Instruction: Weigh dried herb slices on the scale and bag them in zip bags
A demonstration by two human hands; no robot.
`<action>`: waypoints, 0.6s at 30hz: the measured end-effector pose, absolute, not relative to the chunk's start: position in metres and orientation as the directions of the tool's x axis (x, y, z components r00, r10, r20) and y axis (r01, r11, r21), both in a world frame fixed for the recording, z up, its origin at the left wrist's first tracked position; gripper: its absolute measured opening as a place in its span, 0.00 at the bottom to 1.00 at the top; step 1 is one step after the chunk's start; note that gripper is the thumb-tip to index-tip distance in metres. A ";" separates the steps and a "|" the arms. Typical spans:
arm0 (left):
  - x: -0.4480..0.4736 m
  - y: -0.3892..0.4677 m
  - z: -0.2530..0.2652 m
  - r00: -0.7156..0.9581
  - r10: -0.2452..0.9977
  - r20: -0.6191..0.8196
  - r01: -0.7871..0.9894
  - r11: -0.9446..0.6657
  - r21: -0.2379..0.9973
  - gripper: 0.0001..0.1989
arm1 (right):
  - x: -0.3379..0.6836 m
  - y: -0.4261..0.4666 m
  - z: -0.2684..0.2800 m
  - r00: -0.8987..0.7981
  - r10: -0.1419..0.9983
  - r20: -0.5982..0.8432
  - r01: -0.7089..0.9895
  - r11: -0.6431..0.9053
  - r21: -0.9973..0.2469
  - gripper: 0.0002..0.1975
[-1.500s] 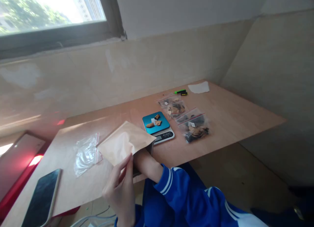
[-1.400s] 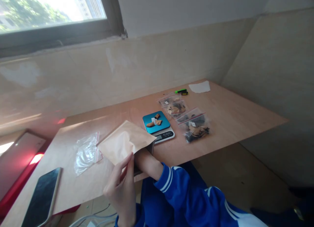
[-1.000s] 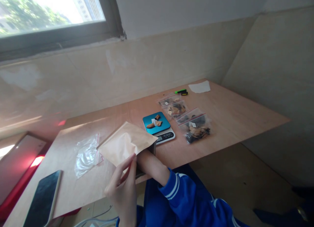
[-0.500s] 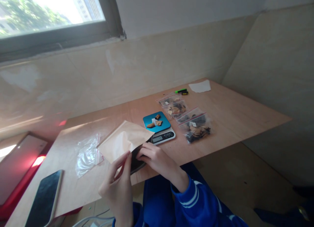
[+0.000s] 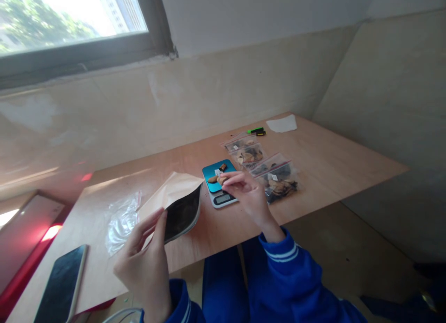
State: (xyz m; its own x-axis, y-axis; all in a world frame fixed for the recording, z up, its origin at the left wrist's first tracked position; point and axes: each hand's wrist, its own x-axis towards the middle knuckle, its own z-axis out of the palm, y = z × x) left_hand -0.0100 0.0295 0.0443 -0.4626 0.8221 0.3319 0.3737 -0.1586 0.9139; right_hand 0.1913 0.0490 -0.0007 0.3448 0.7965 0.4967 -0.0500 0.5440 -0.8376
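My left hand point(image 5: 148, 248) is closed on the edge of a tan paper pouch point(image 5: 174, 188), whose dark inside shows through its gaping mouth, turned toward me. Over the blue plate of a small kitchen scale point(image 5: 213, 189), the thumb and fingers of my right hand point(image 5: 244, 188) pinch a dried brown piece point(image 5: 222, 180). Another brown piece point(image 5: 212, 179) and a darker rolled piece point(image 5: 222, 167) lie on the plate beside a small white label point(image 5: 218, 172). My right hand covers part of the scale's front panel.
Zip bags of dried brown and black pieces point(image 5: 281, 186) lie right of the scale. Behind them are a green-and-black tool point(image 5: 257, 131) and white paper point(image 5: 282, 123). Clear plastic bags point(image 5: 121, 223) and a phone point(image 5: 61, 286) lie at left. The table's front edge point(image 5: 226, 254) is near my lap.
My right hand has left the pouch's mouth and moved right to the scale, where it now pinches a dried piece. The pouch, in my left hand, has tilted and its mouth shows wider.
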 end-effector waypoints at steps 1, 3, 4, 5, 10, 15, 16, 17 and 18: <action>-0.012 0.028 0.045 -0.472 0.815 0.338 0.375 -0.161 0.913 0.12 | 0.203 0.063 -0.006 0.356 0.805 0.475 -0.026 0.517 -0.856 0.03; -0.015 0.024 0.044 -0.491 0.799 0.348 0.378 -0.164 0.911 0.13 | 0.221 0.097 -0.018 0.341 0.824 0.452 0.128 0.435 -0.891 0.05; -0.016 0.022 0.043 -0.500 0.794 0.345 0.377 -0.159 0.912 0.13 | 0.227 0.113 -0.024 0.294 0.852 0.434 0.246 0.371 -0.895 0.05; -0.017 0.020 0.041 -0.506 0.795 0.336 0.372 -0.150 0.916 0.13 | 0.231 0.129 -0.029 0.255 0.870 0.421 0.290 0.346 -0.892 0.04; -0.021 0.015 0.037 -0.474 0.829 0.298 0.367 -0.122 0.922 0.13 | 0.226 0.171 -0.040 0.122 0.904 0.410 0.440 0.321 -0.839 0.04; -0.022 0.014 0.036 -0.467 0.838 0.283 0.373 -0.104 0.922 0.13 | 0.229 0.164 -0.032 0.111 0.887 0.449 0.534 0.328 -0.779 0.05; -0.022 0.014 0.035 -0.465 0.838 0.284 0.377 -0.103 0.921 0.13 | 0.233 0.159 -0.031 0.122 0.882 0.455 0.542 0.325 -0.775 0.04; -0.021 0.014 0.034 -0.462 0.839 0.287 0.382 -0.104 0.918 0.13 | 0.239 0.155 -0.031 0.135 0.878 0.459 0.548 0.320 -0.773 0.02; -0.020 0.015 0.034 -0.459 0.839 0.293 0.387 -0.108 0.916 0.13 | 0.244 0.150 -0.031 0.152 0.874 0.461 0.551 0.312 -0.774 0.02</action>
State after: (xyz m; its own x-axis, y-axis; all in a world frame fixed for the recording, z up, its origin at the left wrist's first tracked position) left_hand -0.0204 0.0147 0.0338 -0.4585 0.8391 0.2926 0.3870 -0.1079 0.9157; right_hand 0.2441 0.1500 -0.0307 0.1517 0.8743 0.4612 0.5513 0.3124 -0.7736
